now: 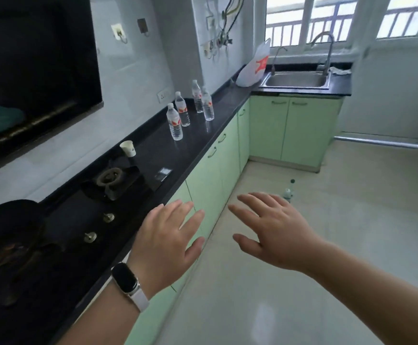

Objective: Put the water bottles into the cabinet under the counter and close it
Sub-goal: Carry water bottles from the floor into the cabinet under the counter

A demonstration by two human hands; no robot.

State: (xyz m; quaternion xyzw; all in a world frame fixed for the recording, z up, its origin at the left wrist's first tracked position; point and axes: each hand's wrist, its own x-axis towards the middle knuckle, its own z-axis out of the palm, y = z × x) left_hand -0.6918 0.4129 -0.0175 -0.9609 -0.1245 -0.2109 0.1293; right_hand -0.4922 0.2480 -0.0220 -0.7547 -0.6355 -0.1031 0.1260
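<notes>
Left hand (164,241): fingers (186,210) spread flat, palm down, holding nothing; a pale-strapped watch (128,285) on the wrist. It hovers over the front edge of the desk (158,155).

Right hand (274,235): fingers (250,212) likewise splayed and empty, out over the floor (327,220).

Water bottles, four: clear thin-walled plastic, ribbed, white caps, red-and-white labels, all upright. They stand well beyond the fingertips, up and ahead along the desk. Nearest bottle (175,123), second (182,109) just behind it, then a far pair (197,97) (208,104) close together.

Floor bottle (288,191): a fifth, dark-capped, just past the right fingertips, partly hidden by them; whether it belongs to the task cannot be told.

Desk: black, polished, hard stone-like slab, reflective.

Cabinet doors (208,185): pale green, smooth, flat, with small curved pull handles (212,151); all shut, below and ahead of the left fingers.

Paper cup (128,148): white, light, standing between hands and bottles.

Hazards, as judged: tall, narrow bottles set close together may topple like skittles if one is clipped in reaching. Thin walls will flex under a hard squeeze. The slick stone gives little grip, so a nudged bottle may slide or roll off the edge. No door is open yet, and carrying bottles first would leave no free hand for a handle. The floor bottle is a tripping risk.
</notes>
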